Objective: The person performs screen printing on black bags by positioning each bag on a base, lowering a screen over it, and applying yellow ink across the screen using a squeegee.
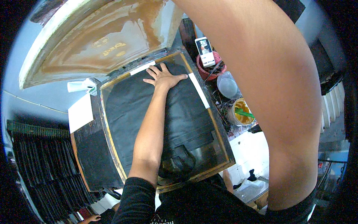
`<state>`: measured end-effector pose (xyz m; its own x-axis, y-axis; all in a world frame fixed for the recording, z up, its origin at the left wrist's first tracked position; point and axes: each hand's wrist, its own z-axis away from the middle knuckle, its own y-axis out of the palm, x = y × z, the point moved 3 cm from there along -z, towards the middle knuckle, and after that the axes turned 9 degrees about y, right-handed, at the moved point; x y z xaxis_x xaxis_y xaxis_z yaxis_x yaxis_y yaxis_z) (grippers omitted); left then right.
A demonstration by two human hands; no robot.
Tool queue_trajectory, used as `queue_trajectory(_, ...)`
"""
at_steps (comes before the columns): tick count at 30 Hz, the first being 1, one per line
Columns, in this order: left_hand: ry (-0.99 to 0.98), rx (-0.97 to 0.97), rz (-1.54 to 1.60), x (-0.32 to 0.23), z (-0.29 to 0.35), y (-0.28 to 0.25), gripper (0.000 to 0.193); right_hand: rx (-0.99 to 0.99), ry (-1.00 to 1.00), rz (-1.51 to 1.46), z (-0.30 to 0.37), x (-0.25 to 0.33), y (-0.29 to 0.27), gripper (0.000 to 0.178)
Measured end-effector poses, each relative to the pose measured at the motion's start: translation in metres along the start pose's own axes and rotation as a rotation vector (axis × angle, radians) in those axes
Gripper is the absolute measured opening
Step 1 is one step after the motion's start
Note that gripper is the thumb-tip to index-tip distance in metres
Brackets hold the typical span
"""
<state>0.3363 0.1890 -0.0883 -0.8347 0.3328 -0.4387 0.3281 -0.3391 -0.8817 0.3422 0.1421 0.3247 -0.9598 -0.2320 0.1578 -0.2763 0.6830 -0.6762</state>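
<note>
My left hand (164, 79) lies flat on a black fabric piece (126, 108), with its fingers spread near the far edge. The fabric covers most of a wood-edged printing board (113, 152) and bunches into loose folds at the near side. White strips of tape (199, 90) stick to the board's far and right edges, and my thumb reaches close to the right one. Behind the board, a silkscreen frame (100, 44) with brown-stained mesh is tilted up. My right arm (257, 56) stretches up past the top edge, so the right hand is out of sight.
To the right stand a red tub (212, 71) with a phone (205, 52) on it, a clear plastic cup (226, 86) and a yellow paint tub (240, 114) with a green handle. White paper (80, 113) lies left. Dark pieces (44, 171) fill a rack; another person's hand (96, 217) shows below.
</note>
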Motion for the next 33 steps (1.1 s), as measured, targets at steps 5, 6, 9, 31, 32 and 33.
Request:
queue_trajectory(5,-0.004,0.031,-0.006,-0.007,0.004,-0.001,0.14,0.011,-0.008,-0.029,0.0,-0.007,0.002,0.033)
queue_trajectory(6,-0.017,0.029,-0.004,-0.006,0.005,-0.002,0.141,0.022,0.014,-0.04,0.004,-0.001,-0.001,0.033)
queue_trajectory(9,-0.029,0.052,-0.008,-0.009,0.002,-0.005,0.142,0.021,-0.017,-0.034,0.009,-0.002,-0.003,0.033)
queue_trajectory(31,0.083,-0.389,1.493,0.146,0.382,-0.077,0.05,0.419,0.199,-0.247,0.297,0.058,0.023,0.027)
queue_trajectory(32,0.032,-0.345,1.49,0.152,0.391,-0.059,0.035,0.477,0.176,-0.241,0.317,0.057,0.039,0.027)
queue_trajectory(33,-0.047,-0.269,1.493,0.159,0.397,-0.042,0.024,0.492,0.14,-0.199,0.334,0.053,0.058,0.027)
